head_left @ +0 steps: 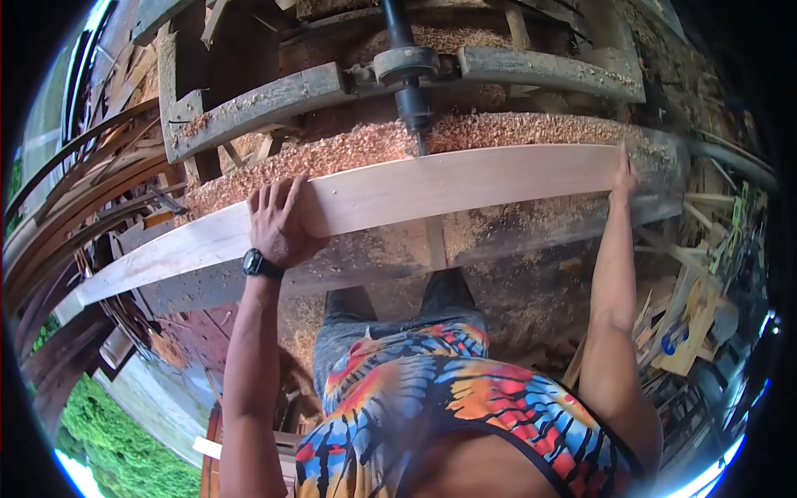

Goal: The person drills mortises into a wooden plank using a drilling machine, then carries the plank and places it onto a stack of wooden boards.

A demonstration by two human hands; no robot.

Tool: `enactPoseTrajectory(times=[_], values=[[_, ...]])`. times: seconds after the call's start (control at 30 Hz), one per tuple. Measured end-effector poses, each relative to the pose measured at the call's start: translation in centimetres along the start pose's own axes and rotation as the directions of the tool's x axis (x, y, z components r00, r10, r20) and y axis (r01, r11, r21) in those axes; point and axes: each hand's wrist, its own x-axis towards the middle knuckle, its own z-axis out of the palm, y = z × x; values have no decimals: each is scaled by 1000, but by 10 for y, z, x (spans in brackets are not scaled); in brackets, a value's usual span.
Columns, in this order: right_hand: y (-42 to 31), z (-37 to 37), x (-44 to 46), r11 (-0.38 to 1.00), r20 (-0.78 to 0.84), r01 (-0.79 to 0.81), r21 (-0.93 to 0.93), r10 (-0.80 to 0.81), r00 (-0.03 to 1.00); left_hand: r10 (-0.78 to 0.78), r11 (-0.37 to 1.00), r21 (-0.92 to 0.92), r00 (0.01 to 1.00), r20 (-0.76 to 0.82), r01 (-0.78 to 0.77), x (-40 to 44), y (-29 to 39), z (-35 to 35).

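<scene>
One board (pixel 465 176): left hand (pixel 285 224) half-curling fingers over edge, blurry right hand (pixel 624 174) probably gripping end; slip maybe risking nicked fingers near spindle (pixel 413 104).

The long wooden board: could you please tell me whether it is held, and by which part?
Yes: the right hand holds the board at its right end, while the left hand lies across it, left of its middle.

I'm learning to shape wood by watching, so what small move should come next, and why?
Probably ease the curved plank a little sideways, its far edge guided along the dark spindle's tip. That edge lies at the tip, wood shavings line it, and the left hand and right hand hold the plank well to either side.
</scene>
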Motion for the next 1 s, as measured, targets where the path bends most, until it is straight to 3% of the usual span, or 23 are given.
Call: enactPoseTrajectory(times=[0.13,0.23,0.33,0.43,0.53,0.57,0.67,0.77,0.83,0.93,1.0], values=[[-16,4,-8,889,-32,69,-453,-93,995,-2,1000,-29,999,39,3,-16,-12,-17],[-24,23,-12,739,-262,-142,-658,-48,964,-51,999,16,997,61,50,-47,-44,-43],[-29,31,-12,898,-143,-398,-189,376,916,-17,994,107,995,93,7,-71,-90,-51],[54,66,46,878,-158,-399,-266,368,916,-30,997,72,988,149,19,-62,-107,-46],[52,90,29,883,-170,-321,-344,278,945,-45,998,48,965,260,34,-44,-108,-39],[62,89,37,900,-122,-321,-296,297,947,-29,999,36,972,233,21,-44,-107,-40],[23,78,9,852,-168,-498,-161,473,865,-44,999,34,975,217,37,-44,-103,-39],[-33,80,-37,775,-330,-420,-472,286,900,-77,997,42,969,233,69,-44,-99,-38],[-96,98,-82,757,-417,-430,-492,228,880,-102,994,58,961,257,90,-45,-98,-36],[-96,101,-87,791,-470,-401,-462,165,867,-90,995,53,962,259,79,-45,-102,-32],[-75,94,-73,742,-432,-443,-504,228,873,-80,997,38,961,265,72,-49,-103,-31]])
